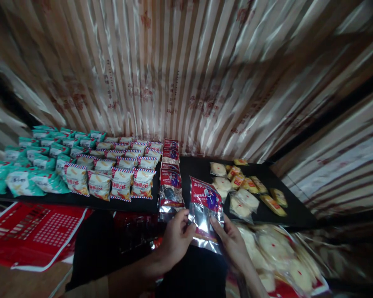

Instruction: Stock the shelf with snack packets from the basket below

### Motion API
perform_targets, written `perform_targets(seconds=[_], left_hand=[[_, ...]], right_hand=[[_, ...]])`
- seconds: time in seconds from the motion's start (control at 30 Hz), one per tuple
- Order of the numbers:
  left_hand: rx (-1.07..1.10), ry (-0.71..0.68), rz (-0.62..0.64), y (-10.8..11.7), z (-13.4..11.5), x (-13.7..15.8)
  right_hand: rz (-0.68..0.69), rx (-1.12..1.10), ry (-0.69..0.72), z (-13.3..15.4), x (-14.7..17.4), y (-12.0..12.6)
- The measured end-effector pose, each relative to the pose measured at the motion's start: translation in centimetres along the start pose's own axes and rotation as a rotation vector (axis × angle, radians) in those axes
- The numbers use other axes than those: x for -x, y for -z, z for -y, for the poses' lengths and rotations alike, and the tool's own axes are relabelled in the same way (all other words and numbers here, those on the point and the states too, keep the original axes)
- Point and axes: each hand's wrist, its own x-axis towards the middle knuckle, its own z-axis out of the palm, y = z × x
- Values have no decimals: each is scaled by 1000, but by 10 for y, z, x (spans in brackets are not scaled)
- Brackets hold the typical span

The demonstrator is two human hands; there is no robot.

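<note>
Both my hands grip one red-topped clear snack packet point(205, 211) above my lap. My left hand point(174, 240) pinches its left edge, my right hand point(233, 244) its right edge. Just beyond it, a column of matching red packets point(170, 182) lies on the black table point(199, 167). Left of that column are rows of red-and-white striped snack bags point(121, 169), and further left teal bags point(37, 165). To the right lie round white cakes in clear wrap point(236, 194) and small yellow-orange packets point(257, 186).
A big clear bag of white cakes point(276, 256) rests at my lower right. A red plastic bag point(34, 231) lies at lower left, below the table edge. A striped curtain point(186, 74) hangs close behind the table.
</note>
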Motion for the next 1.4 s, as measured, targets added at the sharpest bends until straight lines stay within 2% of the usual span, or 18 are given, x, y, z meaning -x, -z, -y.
perform_targets(seconds=[0.17,0.4,0.5,0.6,0.8,0.97,1.23,1.4], left_hand=[[-127,-38,-149,13,-1,-7],[-470,-212,-309,29,-7,-27],[-647,-319,-327,32,-7,-43],[-763,-368,-307,33,-7,-60],[-872,-353,-291,36,-3,-92],[-945,-298,-315,41,5,-110],[-1046,-143,-320,51,9,-118],[-1065,-80,-312,52,9,-122]], right_hand=[[43,-16,57,1,-32,-21],[88,-42,91,10,-96,-50],[101,-27,123,15,-122,-62],[98,15,133,19,-148,-73],[106,133,166,21,-190,-90],[95,242,250,15,-216,-98],[-55,686,363,10,-238,-101],[-41,823,406,4,-244,-102]])
